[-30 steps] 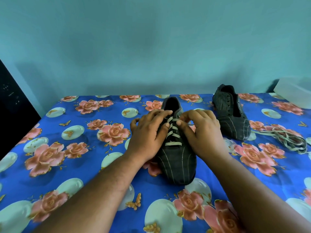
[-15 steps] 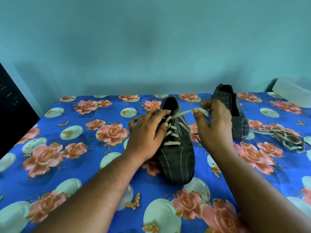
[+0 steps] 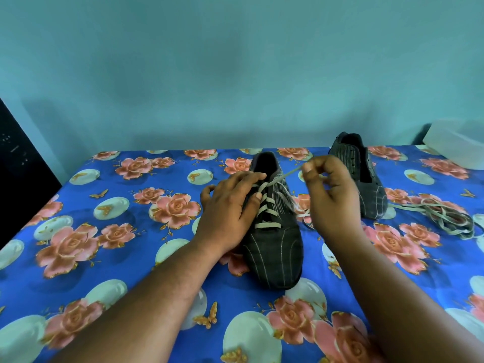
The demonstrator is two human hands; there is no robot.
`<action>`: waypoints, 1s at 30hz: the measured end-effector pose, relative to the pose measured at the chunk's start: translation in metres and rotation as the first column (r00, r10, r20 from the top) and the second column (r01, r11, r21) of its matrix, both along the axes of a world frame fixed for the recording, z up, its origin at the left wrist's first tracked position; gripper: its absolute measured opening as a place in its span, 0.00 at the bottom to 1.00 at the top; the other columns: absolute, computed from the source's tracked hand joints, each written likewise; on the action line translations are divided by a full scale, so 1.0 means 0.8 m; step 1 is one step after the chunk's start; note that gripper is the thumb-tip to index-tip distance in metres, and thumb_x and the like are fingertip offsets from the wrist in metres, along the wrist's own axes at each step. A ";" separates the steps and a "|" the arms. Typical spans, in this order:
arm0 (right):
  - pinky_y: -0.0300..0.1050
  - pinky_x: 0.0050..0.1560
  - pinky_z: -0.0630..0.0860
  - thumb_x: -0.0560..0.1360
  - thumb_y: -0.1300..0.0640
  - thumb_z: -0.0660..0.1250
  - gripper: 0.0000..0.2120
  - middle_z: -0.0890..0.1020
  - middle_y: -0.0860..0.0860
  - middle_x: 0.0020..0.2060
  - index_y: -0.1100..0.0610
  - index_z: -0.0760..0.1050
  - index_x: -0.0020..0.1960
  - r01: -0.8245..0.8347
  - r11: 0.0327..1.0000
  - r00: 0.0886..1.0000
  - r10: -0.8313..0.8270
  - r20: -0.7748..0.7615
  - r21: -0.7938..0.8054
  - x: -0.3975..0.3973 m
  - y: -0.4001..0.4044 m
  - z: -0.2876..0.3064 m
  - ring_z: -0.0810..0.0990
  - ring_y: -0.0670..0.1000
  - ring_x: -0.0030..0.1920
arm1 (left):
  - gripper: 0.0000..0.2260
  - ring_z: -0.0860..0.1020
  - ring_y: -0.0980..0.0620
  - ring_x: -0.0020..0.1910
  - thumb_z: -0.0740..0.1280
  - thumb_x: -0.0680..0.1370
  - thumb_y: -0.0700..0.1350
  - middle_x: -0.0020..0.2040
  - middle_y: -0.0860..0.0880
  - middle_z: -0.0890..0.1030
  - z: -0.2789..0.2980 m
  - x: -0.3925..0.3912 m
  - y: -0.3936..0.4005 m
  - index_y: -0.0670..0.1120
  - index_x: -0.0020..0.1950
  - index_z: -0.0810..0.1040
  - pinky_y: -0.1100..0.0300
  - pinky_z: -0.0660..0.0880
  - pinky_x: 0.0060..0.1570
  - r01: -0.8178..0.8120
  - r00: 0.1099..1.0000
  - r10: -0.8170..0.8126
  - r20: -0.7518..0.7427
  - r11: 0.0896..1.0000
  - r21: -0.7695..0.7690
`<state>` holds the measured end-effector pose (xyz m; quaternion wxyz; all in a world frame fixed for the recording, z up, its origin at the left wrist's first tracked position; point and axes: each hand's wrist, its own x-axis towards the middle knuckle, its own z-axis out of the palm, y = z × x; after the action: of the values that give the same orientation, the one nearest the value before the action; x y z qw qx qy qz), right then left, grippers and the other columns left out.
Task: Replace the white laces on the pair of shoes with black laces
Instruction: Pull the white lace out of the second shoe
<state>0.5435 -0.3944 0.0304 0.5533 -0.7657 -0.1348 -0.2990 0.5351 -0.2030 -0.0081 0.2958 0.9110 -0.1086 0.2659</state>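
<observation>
While the left hand (image 3: 230,205) rests with straight fingers on the near shoe (image 3: 275,247), the right hand (image 3: 331,195) pinches its white lace (image 3: 284,176) taut.

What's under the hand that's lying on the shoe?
The left hand rests on the near shoe, covering its left side. Beside the fingers, white lace crossings show. What lies beneath the palm is hidden.
</observation>
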 end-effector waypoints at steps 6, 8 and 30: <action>0.51 0.51 0.73 0.81 0.54 0.64 0.04 0.76 0.44 0.44 0.50 0.73 0.47 0.114 0.993 0.989 -0.117 -0.090 -0.040 0.004 -0.006 -0.004 0.76 0.47 0.47 | 0.18 0.71 0.56 0.68 0.56 0.82 0.58 0.70 0.61 0.73 0.001 0.000 0.000 0.62 0.72 0.70 0.40 0.61 0.68 0.000 1.000 0.000 -0.005 1.000 0.000; 0.56 0.59 0.70 0.79 0.46 0.63 0.09 0.75 0.41 0.51 0.49 0.74 0.56 0.143 0.938 0.985 -0.167 -0.049 -0.317 0.002 -0.005 -0.013 0.74 0.52 0.57 | 0.17 0.71 0.56 0.68 0.57 0.82 0.57 0.70 0.60 0.73 0.001 0.000 0.000 0.62 0.72 0.70 0.40 0.61 0.68 -0.003 1.000 0.003 0.000 1.000 -0.003; 0.54 0.58 0.70 0.76 0.58 0.59 0.11 0.75 0.58 0.40 0.60 0.74 0.39 -0.429 0.826 0.781 0.542 -0.309 0.366 0.010 -0.022 0.000 0.73 0.56 0.46 | 0.17 0.71 0.61 0.67 0.58 0.82 0.57 0.69 0.62 0.73 0.000 0.001 -0.002 0.63 0.71 0.70 0.40 0.62 0.67 0.030 1.000 -0.030 0.007 0.999 -0.028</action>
<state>0.5514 -0.4120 0.0306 0.7282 -0.6638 -0.1703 0.0027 0.5356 -0.2047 -0.0082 0.3121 0.9043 -0.1195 0.2657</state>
